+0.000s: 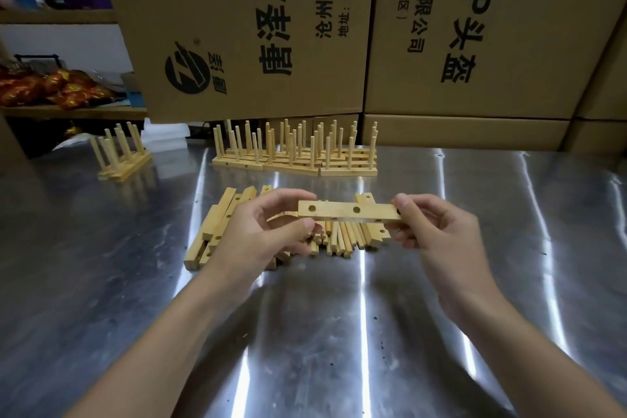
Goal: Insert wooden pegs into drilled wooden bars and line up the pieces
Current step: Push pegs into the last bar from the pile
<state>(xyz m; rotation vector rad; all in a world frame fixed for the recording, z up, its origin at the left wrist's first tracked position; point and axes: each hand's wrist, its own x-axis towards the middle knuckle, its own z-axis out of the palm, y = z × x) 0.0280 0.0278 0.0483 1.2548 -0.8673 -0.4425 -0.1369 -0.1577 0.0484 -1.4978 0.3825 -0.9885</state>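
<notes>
— What are you holding?
— My left hand (258, 234) pinches one end of a drilled bar (349, 210) and my right hand (437, 231) pinches the other, level above the loose pegs (339, 241) on the tabletop (339, 332).
— Next?
— I'd free one hand, pick a peg, and press it in straight, holes facing me. Spare bars (210, 234) lie left; pegged pieces (295, 156) stand far.
— Containers?
— Only cardboard boxes (237, 27) behind, closed. I can't see inside.
</notes>
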